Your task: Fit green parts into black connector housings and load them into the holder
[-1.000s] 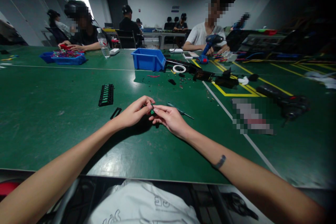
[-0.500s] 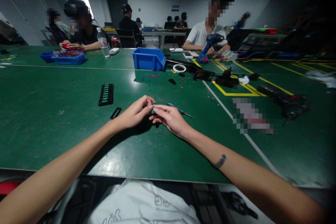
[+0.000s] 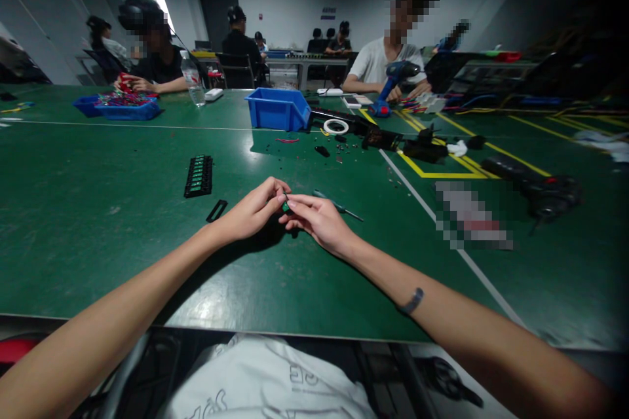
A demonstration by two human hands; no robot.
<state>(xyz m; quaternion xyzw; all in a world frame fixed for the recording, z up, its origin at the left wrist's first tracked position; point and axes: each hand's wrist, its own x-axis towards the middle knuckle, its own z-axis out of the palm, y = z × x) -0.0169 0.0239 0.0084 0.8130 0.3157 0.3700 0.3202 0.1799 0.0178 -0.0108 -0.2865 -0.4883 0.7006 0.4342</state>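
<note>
Between my fingertips is a small green piece (image 3: 285, 206), mostly covered, so its exact kind does not show. My left hand (image 3: 258, 209) pinches it from the left, and my right hand (image 3: 317, 219) pinches it from the right; both are closed above the table. A narrow black rectangular frame (image 3: 217, 211) lies just left of my left hand. Farther back on that side rests a black tray (image 3: 198, 177) holding several green pieces in a row. Beyond my right hand lies a screwdriver (image 3: 339, 206), partly hidden by the fingers.
A blue bin (image 3: 278, 110) stands at the table's middle, with a white ring (image 3: 336, 127) and scattered small parts near it. A cordless drill (image 3: 390, 91) stands farther back; a dark power tool (image 3: 538, 193) lies right. Two people sit across the green table (image 3: 122, 229).
Both my hands stay almost in place, still pinching the small green piece. Across the table at left, a person's hands have shifted slightly with a red object.
</note>
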